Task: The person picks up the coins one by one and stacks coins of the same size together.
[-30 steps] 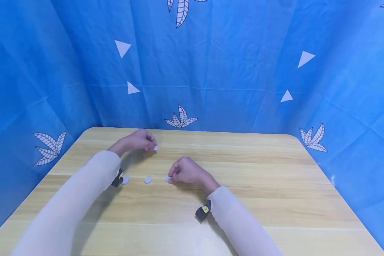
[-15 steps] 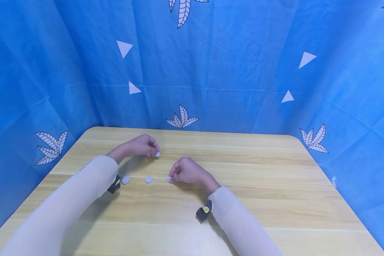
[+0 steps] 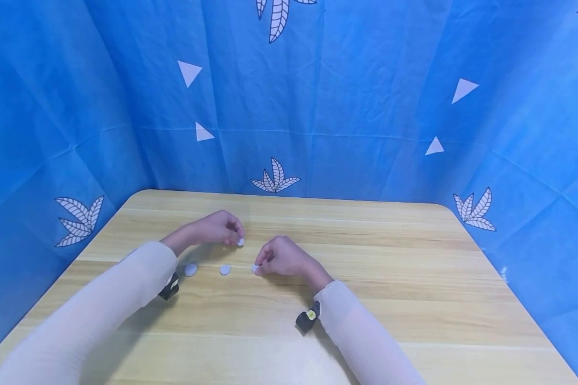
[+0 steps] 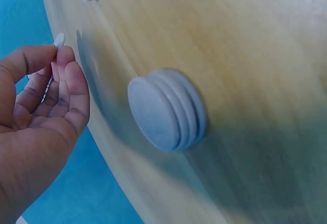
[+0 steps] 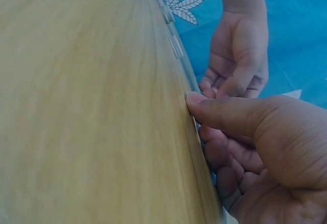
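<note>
My left hand (image 3: 218, 227) pinches a small whitish round disc (image 3: 240, 242) between thumb and index finger, over the far left of the wooden table. In the left wrist view that disc (image 4: 60, 40) shows nearly edge-on at the fingertips. Closer to me, my right hand (image 3: 281, 256) holds another pale disc (image 3: 255, 268) at its fingertips, low by the tabletop and partly covered by them. To the left of it, two stacks stand in a row: a middle stack of discs (image 3: 225, 270) and a left stack (image 3: 190, 269), seen large as several layered discs (image 4: 163, 110) in the left wrist view.
The wooden table (image 3: 366, 256) reaches to a blue curtain (image 3: 356, 96) with leaf and triangle prints, which hangs behind and at both sides. The left forearm's sleeve (image 3: 101, 305) and its dark wrist camera (image 3: 169, 287) pass close by the left stack.
My left hand has come nearer and slightly right with its disc, closing toward the right hand. The right hand keeps its place and its disc.
</note>
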`<state>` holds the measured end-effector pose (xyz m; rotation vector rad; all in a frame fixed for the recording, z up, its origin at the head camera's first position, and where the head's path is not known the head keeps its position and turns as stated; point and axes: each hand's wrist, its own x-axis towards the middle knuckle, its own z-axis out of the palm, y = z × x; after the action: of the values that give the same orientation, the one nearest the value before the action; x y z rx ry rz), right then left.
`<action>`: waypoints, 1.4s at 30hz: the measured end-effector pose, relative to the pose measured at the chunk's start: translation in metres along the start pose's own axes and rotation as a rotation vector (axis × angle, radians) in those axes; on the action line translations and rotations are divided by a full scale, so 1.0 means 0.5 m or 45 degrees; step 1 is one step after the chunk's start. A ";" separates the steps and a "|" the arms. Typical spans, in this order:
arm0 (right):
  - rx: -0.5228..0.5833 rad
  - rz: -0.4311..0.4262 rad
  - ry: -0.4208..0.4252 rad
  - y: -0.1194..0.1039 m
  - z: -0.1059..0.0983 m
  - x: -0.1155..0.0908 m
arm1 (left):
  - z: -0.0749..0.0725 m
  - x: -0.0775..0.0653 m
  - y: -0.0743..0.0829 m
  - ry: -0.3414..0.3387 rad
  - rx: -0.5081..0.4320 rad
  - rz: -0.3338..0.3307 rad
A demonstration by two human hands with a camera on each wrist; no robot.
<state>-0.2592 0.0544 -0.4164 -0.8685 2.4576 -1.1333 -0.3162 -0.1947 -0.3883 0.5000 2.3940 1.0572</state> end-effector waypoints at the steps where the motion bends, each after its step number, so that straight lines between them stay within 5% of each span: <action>1: 0.000 -0.003 -0.001 0.000 0.000 0.000 | 0.001 -0.002 0.000 0.000 0.004 -0.001; 42: -0.008 -0.027 0.009 0.003 0.003 0.004 | 0.072 -0.044 0.023 -0.122 -0.108 0.082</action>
<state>-0.2605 0.0532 -0.4188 -0.8956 2.4643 -1.1381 -0.2768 -0.1773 -0.3949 0.5874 2.2533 1.1311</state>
